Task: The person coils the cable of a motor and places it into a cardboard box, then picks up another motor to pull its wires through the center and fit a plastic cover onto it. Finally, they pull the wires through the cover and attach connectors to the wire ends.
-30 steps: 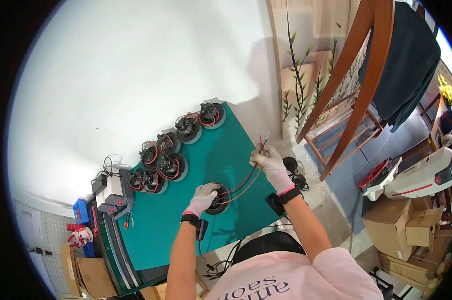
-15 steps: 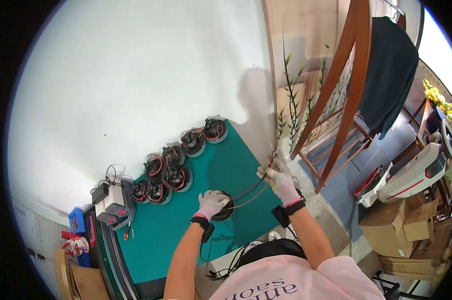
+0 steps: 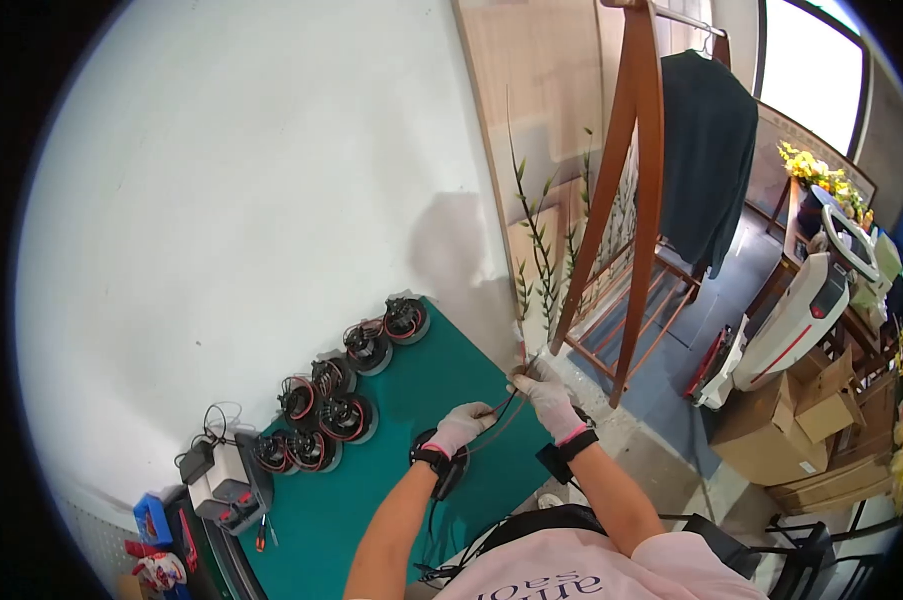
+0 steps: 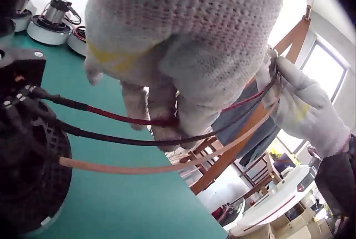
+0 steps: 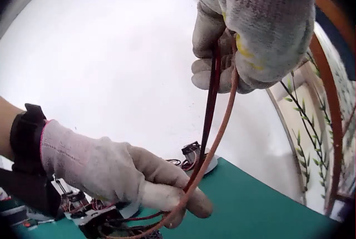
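Observation:
My gloved right hand (image 3: 550, 400) grips a bundle of wires near their free ends, raised over the table's right edge. The bundle has a red wire (image 4: 117, 117), a black wire (image 4: 128, 140) and an orange-brown wire (image 4: 139, 169). They run down to a round black motor-like unit (image 4: 33, 166) on the green tabletop, mostly hidden by my left wrist in the head view. Between the unit and my right hand, my gloved left hand (image 3: 465, 428) pinches wires of the bundle; the orange-brown one bows below its fingers in the left wrist view.
Several similar wired units (image 3: 348, 418) stand along the wall side of the green table (image 3: 412, 390). Grey boxes with cables (image 3: 230, 482) and an orange-handled screwdriver (image 3: 261, 535) lie at the left. Beyond the table's right end are a wooden clothes rack (image 3: 637, 200) and cardboard boxes (image 3: 772, 430).
My left hand has left the top of the unit and moved up along the wires toward my right hand. The right hand still holds the wires. The head view has shifted.

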`<state>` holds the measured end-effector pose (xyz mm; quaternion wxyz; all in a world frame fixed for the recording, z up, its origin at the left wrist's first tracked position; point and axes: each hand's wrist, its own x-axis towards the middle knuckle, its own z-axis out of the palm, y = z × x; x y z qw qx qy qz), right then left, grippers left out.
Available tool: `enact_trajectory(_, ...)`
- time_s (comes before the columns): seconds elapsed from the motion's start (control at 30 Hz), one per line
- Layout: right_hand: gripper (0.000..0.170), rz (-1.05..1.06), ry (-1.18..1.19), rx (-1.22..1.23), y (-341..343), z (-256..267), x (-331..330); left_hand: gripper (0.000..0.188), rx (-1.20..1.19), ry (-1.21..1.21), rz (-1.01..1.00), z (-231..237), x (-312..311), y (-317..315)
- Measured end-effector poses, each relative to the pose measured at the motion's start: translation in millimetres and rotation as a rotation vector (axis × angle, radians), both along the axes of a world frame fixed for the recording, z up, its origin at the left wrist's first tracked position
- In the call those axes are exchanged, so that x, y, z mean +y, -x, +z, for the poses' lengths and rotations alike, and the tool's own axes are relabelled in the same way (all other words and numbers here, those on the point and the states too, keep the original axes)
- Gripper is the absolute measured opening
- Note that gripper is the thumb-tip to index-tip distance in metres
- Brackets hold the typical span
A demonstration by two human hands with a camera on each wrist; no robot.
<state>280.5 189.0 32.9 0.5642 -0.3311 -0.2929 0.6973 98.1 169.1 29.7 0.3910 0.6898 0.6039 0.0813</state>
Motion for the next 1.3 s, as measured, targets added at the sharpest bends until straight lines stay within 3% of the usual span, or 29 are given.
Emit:
enact_trajectory(0.07, 0.026, -0.032, 0.045, -0.089, 1, 2, -2, 0.03, -0.275, -0.022, 0.162, 3, -2, -8)
enact_trajectory(0.17, 0.023, 0.062, -0.068, -0.027, 0, -9, -2, 0.028, -0.503, -0.188, 0.213, 7, 1, -20)
enact_trajectory(0.27, 0.023, -0.045, -0.037, 0.025, 8, 1, -13, 0.026, -0.504, -0.327, 0.289, 24, -6, -24)
enact_trajectory(0.43, 0.029, -0.02, -0.11, 0.195, 13, 3, -17, 0.025, -0.52, -0.492, 0.284, 10, -23, -12)
enact_trajectory(0.5, 0.032, 0.012, -0.159, 0.263, 17, 4, -19, 0.026, -0.358, -0.661, 0.096, 22, -41, -11)
enact_trajectory(0.73, 0.032, -0.01, -0.215, 0.117, 25, 27, -32, 0.027, -0.236, -0.573, 0.176, 38, -51, -13)
enact_trajectory(0.83, 0.029, 0.001, -0.213, -0.032, 26, 26, -32, 0.026, -0.123, -0.544, 0.034, 38, -47, -8)
enact_trajectory(0.9, 0.027, 0.021, -0.209, -0.11, 28, 28, -32, 0.026, -0.386, -0.673, 0.284, 50, -50, -7)
enact_trajectory(0.93, 0.024, 0.024, -0.259, -0.198, 30, 33, -36, 0.026, -0.385, -0.678, 0.301, 54, -49, -6)
enact_trajectory(1.0, 0.022, 0.06, -0.311, -0.293, 37, 40, -45, 0.028, -0.605, -0.614, 0.347, 64, -47, -3)
enact_trajectory(1.03, 0.021, 0.037, -0.375, -0.317, 44, 43, -52, 0.029, -0.454, -0.644, 0.227, 80, -48, -4)
enact_trajectory(1.07, 0.021, 0.018, -0.44, -0.345, 49, 46, -57, 0.029, -0.465, -0.646, 0.267, 89, -52, -5)
enact_trajectory(1.17, 0.023, 0.141, -0.354, -0.387, 53, 48, -63, 0.026, -0.889, -0.281, 0.546, 103, -65, -13)
enact_trajectory(1.3, 0.021, 0.275, -0.238, -0.309, 52, 70, -61, 0.025, -0.9, -0.396, 0.62, 92, -69, -13)
